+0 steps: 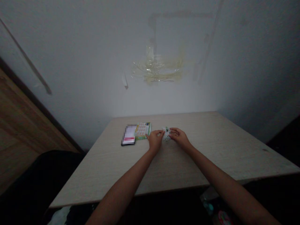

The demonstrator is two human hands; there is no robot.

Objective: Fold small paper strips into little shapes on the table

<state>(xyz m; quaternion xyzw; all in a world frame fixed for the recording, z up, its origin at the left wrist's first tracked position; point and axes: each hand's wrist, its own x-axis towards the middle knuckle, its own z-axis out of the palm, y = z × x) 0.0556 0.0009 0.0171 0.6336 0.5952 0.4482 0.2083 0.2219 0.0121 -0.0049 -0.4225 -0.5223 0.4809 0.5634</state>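
the wad (166,135), small, crumpled and whitish with green and dark marks, is at the middle of the table (187,170), between the two hands. the left hand (155,140) has its fingertips pinched at the wad's left edge, while one outer finger sticks out leftward over the near right part of the card (142,128); i can't tell whether it touches. the right hand (179,137) has bent, slightly spread fingers with their tips against the wad's right side; i can't tell whether they grip it or only steady it.

the card is printed in a grid, with green and yellow edges. just left of it lies the phone (129,135), dark-edged, its bright screen blurred out. the table's far edge meets the wall (93,62), where yellowed, shiny tape (161,75) clings above the hands.
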